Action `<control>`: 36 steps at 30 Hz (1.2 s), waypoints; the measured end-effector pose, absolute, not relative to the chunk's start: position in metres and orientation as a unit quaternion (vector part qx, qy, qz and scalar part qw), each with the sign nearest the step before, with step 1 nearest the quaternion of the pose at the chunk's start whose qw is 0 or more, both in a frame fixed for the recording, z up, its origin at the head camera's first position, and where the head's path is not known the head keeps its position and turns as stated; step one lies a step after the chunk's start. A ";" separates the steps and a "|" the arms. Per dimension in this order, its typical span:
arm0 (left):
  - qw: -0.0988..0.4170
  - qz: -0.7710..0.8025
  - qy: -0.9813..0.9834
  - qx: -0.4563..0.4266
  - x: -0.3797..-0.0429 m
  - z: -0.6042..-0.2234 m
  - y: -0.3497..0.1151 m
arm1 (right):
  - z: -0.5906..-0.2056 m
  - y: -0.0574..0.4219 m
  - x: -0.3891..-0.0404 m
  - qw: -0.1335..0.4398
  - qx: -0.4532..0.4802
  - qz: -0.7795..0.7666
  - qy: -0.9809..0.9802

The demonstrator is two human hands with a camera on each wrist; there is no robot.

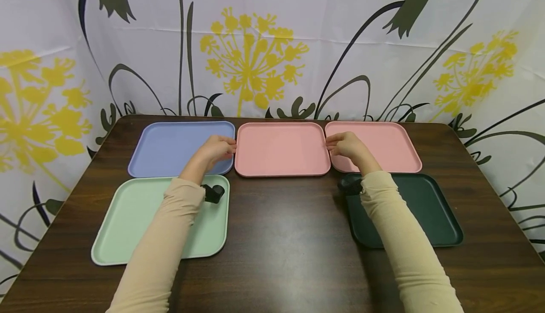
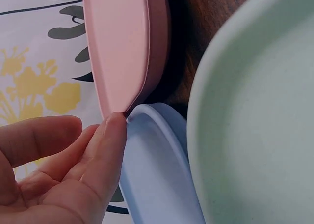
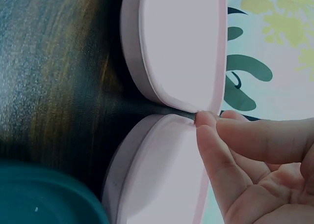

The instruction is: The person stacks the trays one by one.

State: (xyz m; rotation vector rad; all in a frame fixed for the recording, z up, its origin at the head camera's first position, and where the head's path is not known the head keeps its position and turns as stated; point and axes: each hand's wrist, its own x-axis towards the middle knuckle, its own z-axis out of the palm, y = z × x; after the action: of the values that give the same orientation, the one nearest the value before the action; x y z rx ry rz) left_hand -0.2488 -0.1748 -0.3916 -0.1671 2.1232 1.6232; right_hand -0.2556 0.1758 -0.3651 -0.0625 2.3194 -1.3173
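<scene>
A pink tray (image 1: 282, 150) lies at the middle of the back row, between a blue tray (image 1: 170, 145) and a second pink tray (image 1: 385, 145). Fingers extended, my left hand (image 1: 215, 148) reaches over the blue tray to the middle tray's left edge. Its fingertips (image 2: 116, 122) sit where the pink and blue rims meet, and the thumb stays off the rims. On the opposite side, my right hand (image 1: 347, 146) has its extended fingertips (image 3: 203, 120) at the seam between both pink trays. Neither hand wraps round a rim.
A light green tray (image 1: 136, 223) lies under my left forearm, a dark green tray (image 1: 426, 209) under the right. Black wrist devices (image 1: 213, 193) sit on both sleeves. Brown wooden tabletop (image 1: 289, 237) lies between the front trays. A flowered curtain (image 1: 281, 43) hangs behind the table.
</scene>
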 end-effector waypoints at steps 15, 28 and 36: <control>0.234 0.648 0.723 -0.050 -0.299 -0.474 -0.208 | -0.362 0.181 -0.255 0.263 0.007 -0.482 0.836; 0.239 0.603 0.755 -0.099 -0.234 -0.376 -0.166 | -0.360 0.185 -0.253 0.278 0.007 -0.504 0.818; 0.242 0.587 0.766 -0.098 -0.221 -0.356 -0.156 | -0.360 0.189 -0.252 0.285 0.011 -0.503 0.816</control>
State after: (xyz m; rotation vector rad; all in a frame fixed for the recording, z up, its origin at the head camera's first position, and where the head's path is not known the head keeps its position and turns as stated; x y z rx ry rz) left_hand -0.2213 -0.1561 -0.3563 -0.2689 2.0944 1.6052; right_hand -0.2524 0.1886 -0.3600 0.0303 2.1818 -1.3450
